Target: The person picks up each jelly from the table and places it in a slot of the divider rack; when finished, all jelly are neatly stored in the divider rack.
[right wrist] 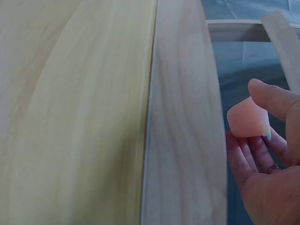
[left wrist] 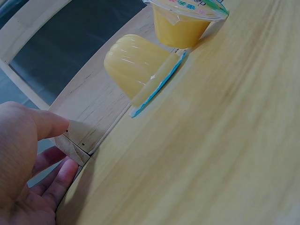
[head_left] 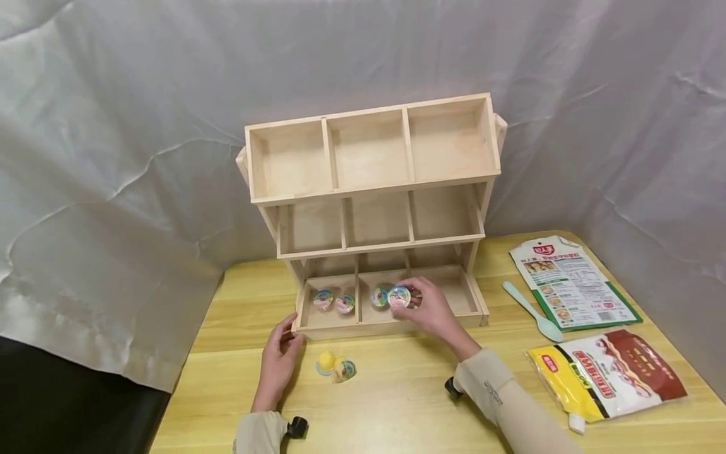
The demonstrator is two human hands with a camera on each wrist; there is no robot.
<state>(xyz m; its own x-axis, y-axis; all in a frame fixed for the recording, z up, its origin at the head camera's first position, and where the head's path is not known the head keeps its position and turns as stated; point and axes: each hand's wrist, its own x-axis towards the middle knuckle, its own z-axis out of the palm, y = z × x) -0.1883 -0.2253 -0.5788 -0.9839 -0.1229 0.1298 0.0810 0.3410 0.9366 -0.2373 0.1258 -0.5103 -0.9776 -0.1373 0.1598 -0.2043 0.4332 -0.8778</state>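
Note:
A three-tier wooden storage rack point(head_left: 374, 188) stands on the table, with jelly cups in its bottom tier. My left hand point(head_left: 279, 356) grips the rack's front left corner, thumb on one side and fingers on the other. My right hand point(head_left: 429, 307) holds a pink jelly cup point(right wrist: 249, 119) over the bottom middle compartment, its printed lid facing the head camera. Beside it in that compartment is another jelly cup point(head_left: 379, 297). The bottom left compartment contains two more, a left one point(head_left: 323, 299) and a right one point(head_left: 344, 304).
Two yellow jelly cups, one lying sideways point(left wrist: 138, 68) and one lid-up point(left wrist: 183, 26), are on the table before the rack. To the right lie a pale green spoon point(head_left: 533, 312), a white-and-green packet point(head_left: 575, 284) and a spouted pouch point(head_left: 609, 375). Grey curtain hangs behind.

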